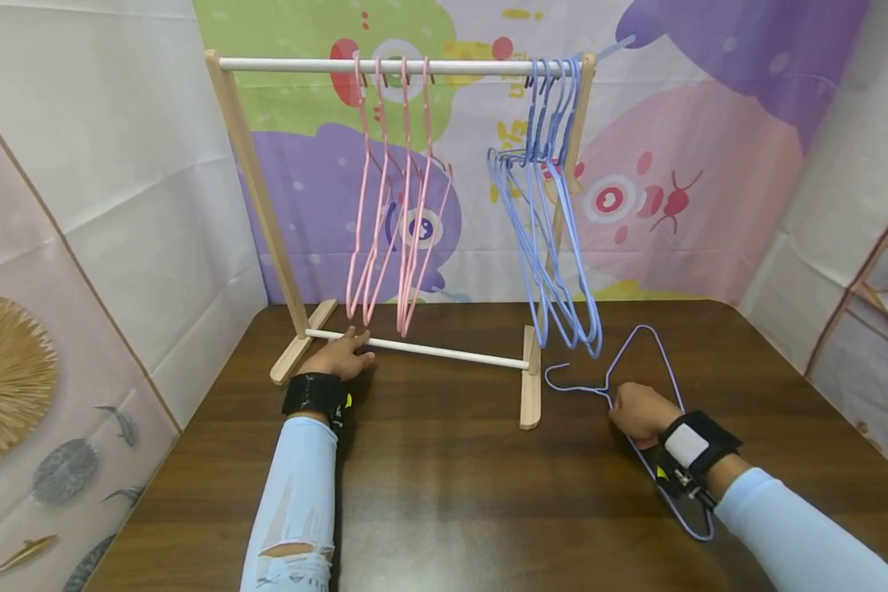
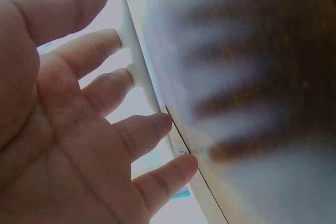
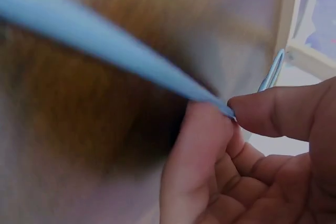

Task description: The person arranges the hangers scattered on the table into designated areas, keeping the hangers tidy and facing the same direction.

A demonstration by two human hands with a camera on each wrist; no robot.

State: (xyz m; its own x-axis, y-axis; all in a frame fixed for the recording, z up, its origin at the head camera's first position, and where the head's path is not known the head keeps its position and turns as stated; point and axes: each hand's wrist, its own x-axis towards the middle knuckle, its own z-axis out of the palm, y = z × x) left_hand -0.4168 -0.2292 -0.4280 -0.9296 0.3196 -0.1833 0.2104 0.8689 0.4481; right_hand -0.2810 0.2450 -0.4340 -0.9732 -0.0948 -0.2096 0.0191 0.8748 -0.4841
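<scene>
My right hand point(image 1: 642, 413) pinches a blue clothes hanger point(image 1: 666, 358) between thumb and forefinger, close to the hook end. The hanger is low over the table, right of the rack, its hook pointing left. In the right wrist view the hanger's blue arm point(image 3: 115, 51) runs up to the pinching fingertips point(image 3: 249, 111). At the rack's lower left, my left hand point(image 1: 336, 356) has its fingers spread, fingertips right at the white lower bar point(image 1: 444, 352). The left wrist view shows the palm point(image 2: 68, 140) holding nothing.
A wooden rack point(image 1: 255, 181) stands on the brown table point(image 1: 444, 485). From its white top rail point(image 1: 289, 64) hang several pink hangers point(image 1: 407, 205) at the middle and several blue hangers point(image 1: 540, 230) at the right end. A cartoon-printed cloth point(image 1: 673, 123) hangs behind.
</scene>
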